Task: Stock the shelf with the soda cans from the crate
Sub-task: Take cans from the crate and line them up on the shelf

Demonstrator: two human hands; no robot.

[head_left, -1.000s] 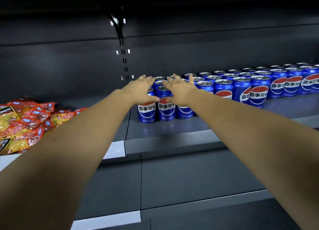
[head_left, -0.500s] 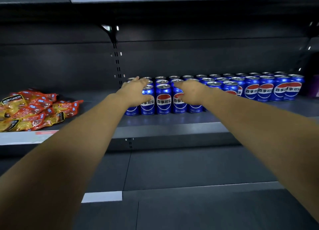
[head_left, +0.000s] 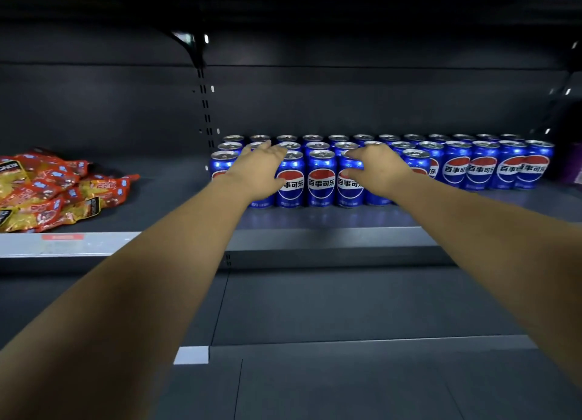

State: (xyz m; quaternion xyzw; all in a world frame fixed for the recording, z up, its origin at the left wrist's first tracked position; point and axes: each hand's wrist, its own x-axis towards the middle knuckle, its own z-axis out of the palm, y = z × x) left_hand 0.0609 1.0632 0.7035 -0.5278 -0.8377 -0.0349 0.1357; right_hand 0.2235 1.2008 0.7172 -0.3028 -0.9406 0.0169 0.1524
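Seen from the head camera, blue Pepsi cans (head_left: 321, 180) stand in three rows on a dark shelf (head_left: 330, 240). The left hand (head_left: 256, 171) lies on the front cans, fingers straight. The right hand (head_left: 378, 167) covers neighbouring cans, fingers bent; I cannot tell whether it grips one. Snack packets (head_left: 47, 193) lie well apart at the left.
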